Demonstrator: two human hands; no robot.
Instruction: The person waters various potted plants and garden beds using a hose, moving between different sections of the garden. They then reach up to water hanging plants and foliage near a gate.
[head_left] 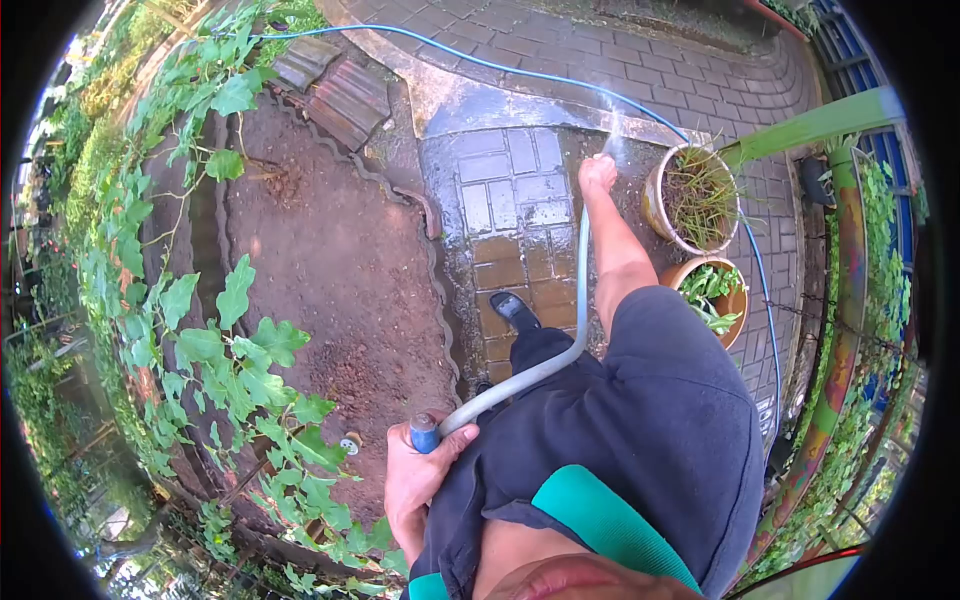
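A pale grey hose (pixel 530 377) curves across the front of my body between both hands. My left hand (pixel 418 475), low near my waist, is closed around it, together with a blue-ended object (pixel 424 433) whose kind I cannot make out. Stretched out ahead, my right hand (pixel 597 174) is closed on the hose's far end. A spray of water (pixel 616 135) comes out past those fingers, toward the paving. Just right of that hand stands a round pot (pixel 655 205) with grassy, partly dry plants (pixel 700 200).
A second pot (pixel 735 310) holds leafy plants. Wet paving (pixel 512 190) runs ahead of my shoe (pixel 514 311). On the left lies a bare soil bed (pixel 320 270) with a wavy edging and a leafy vine (pixel 240 350). A thin blue hose (pixel 480 66) crosses the path.
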